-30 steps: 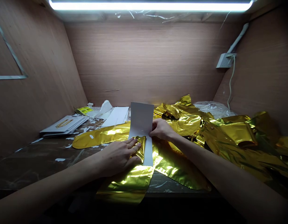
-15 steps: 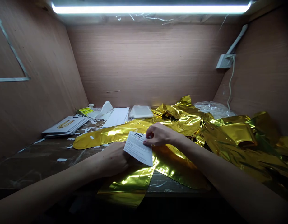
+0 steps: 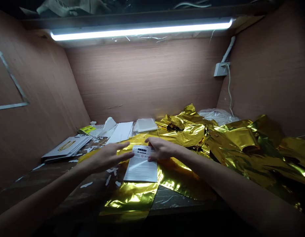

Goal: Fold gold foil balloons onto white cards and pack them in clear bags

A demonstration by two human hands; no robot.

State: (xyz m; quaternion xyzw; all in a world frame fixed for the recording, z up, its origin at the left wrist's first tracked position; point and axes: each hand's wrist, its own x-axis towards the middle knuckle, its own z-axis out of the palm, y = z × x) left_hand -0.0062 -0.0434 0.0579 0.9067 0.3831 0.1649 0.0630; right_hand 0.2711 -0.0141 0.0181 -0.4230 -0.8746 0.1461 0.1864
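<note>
A printed card [image 3: 140,169] is looking light and creasable, suiting an edge hold, left hand [image 3: 106,157] hovering open, right hand [image 3: 163,149] showing unclear grip

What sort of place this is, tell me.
Likely a small workshop booth: wooden walls on three sides, a tube light overhead, and gold foil pieces heaped on the bench.

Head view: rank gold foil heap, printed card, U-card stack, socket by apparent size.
1. Gold foil heap, largest by far
2. Printed card and U-card stack: too alike to rank, as fingers partly cover the printed card
3. Socket, smallest
</note>
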